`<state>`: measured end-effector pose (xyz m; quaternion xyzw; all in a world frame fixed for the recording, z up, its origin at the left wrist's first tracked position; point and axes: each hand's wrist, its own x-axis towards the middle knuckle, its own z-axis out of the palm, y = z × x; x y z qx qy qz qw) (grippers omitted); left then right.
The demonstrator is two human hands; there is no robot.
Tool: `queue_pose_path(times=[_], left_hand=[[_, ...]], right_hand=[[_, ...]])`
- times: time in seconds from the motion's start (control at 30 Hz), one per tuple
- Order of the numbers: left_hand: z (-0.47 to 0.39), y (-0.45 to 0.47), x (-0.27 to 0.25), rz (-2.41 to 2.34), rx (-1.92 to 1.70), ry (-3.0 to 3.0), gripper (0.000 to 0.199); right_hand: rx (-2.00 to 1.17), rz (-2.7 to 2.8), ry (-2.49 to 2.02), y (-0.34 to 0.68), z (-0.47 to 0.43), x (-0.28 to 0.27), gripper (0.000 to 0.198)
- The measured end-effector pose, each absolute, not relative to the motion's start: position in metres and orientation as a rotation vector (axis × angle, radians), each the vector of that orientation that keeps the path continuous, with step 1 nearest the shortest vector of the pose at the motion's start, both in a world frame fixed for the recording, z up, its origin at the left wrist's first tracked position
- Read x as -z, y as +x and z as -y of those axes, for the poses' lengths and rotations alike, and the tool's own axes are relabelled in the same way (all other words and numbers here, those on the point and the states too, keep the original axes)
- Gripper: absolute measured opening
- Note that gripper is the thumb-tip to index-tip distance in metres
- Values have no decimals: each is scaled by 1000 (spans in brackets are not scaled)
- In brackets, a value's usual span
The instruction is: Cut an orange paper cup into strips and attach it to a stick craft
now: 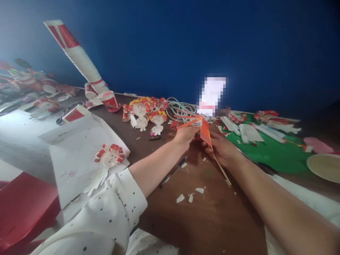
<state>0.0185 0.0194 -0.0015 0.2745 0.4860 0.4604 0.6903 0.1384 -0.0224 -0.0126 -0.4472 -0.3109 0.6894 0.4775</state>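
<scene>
Over the middle of the brown table, both my hands are closed around one piece of work. An orange folded paper piece [205, 132] stands up between them, with thin orange strips fanning out to the left. My left hand [187, 136] grips it from the left side; its fingertips are partly hidden. My right hand [223, 148] pinches the paper and the thin wooden sticks [221, 168] that slant down below it. Under my left forearm lies a black pen [174, 171]. White paper scraps [180, 198] are scattered nearer to me.
Paper dolls [140, 109] with red and yellow trim lie behind my left hand, near paper cups [108, 101]. A lit screen [212, 94] leans at the blue wall. Right, a green mat [281, 156] holds glue sticks and scraps. Left is white paper [69, 156] with a doll head.
</scene>
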Motion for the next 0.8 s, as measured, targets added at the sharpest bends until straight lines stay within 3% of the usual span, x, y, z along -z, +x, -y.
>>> queue_pose_path(times=[0.23,0.43,0.63,0.8], left_hand=[[-18,21,5,-1092,-991,762,19],[-17,19,3,-1187,-923,759,22],[-17,20,6,-1148,-948,749,23],[-15,22,5,-1176,-960,766,24]], right_hand=[[-1438,952,-1290,130,24,15,33],[-1595,749,-1170,133,23,8,18],[-1689,515,-1131,136,21,0,30],[-1596,509,-1161,131,22,1,8]])
